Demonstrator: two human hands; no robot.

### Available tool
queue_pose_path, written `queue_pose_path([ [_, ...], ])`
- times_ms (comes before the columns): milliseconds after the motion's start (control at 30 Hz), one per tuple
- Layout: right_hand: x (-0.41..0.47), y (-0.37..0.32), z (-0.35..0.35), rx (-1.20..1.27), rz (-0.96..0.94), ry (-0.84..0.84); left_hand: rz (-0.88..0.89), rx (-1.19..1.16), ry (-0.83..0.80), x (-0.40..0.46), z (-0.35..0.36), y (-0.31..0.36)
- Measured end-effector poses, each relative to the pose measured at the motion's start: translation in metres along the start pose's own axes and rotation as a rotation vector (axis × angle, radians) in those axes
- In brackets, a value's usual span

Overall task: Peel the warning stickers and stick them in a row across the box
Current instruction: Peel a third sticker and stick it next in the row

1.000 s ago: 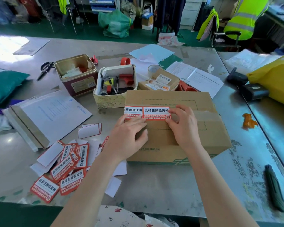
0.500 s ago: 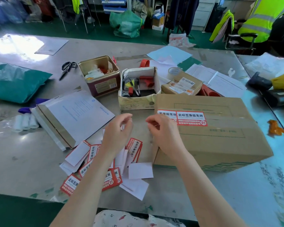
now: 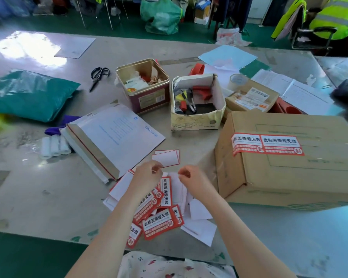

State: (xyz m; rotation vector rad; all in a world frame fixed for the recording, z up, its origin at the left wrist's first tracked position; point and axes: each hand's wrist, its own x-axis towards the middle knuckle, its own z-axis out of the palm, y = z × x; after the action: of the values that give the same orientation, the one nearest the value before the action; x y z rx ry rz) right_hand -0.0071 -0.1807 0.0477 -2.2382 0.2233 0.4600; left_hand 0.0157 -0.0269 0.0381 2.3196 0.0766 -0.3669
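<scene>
A brown cardboard box (image 3: pixel 293 173) lies on the table at the right. Two red-and-white warning stickers (image 3: pixel 267 145) sit side by side at the left end of its top. A loose pile of unpeeled warning stickers (image 3: pixel 161 221) lies near the table's front edge, mixed with white backing papers (image 3: pixel 199 229). My left hand (image 3: pixel 147 177) and my right hand (image 3: pixel 195 183) hover just above this pile, a short gap between them. The fingers of both are curled in, and I see nothing in either. One backing paper (image 3: pixel 167 158) lies just beyond my left fingertips.
Left of the pile lies a white mailer envelope (image 3: pixel 117 135). Behind it stand a metal tin (image 3: pixel 145 97), an open carton of tools (image 3: pixel 197 121) and a small parcel (image 3: pixel 251 97). Scissors (image 3: pixel 98 74) and a green bag (image 3: pixel 28 95) lie far left.
Both hands have left the stickers on the box top and moved left and toward me, over the sticker pile. Their fingers have curled in.
</scene>
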Motion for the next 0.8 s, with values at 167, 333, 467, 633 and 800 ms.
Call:
queue_pose_path([
  [167, 0.005, 0.001, 0.036, -0.113, 0.143, -0.119, 0.013, 0.194, -0.191, 0.011, 0.008, -0.024],
  [333, 0.012, 0.005, 0.056, -0.077, 0.264, -0.093, 0.046, 0.329, -0.284, 0.021, 0.012, -0.036],
  [467, 0.014, -0.001, 0.06, -0.052, 0.284, -0.053, 0.09, 0.357, -0.297, 0.025, 0.011, -0.038],
  [633, 0.011, -0.01, 0.063, -0.068, 0.217, 0.041, 0.149, 0.317, -0.309, 0.029, 0.005, -0.039],
  [800, 0.006, -0.013, 0.058, 0.038, 0.19, 0.093, 0.227, 0.266, -0.279, 0.031, -0.002, -0.035],
])
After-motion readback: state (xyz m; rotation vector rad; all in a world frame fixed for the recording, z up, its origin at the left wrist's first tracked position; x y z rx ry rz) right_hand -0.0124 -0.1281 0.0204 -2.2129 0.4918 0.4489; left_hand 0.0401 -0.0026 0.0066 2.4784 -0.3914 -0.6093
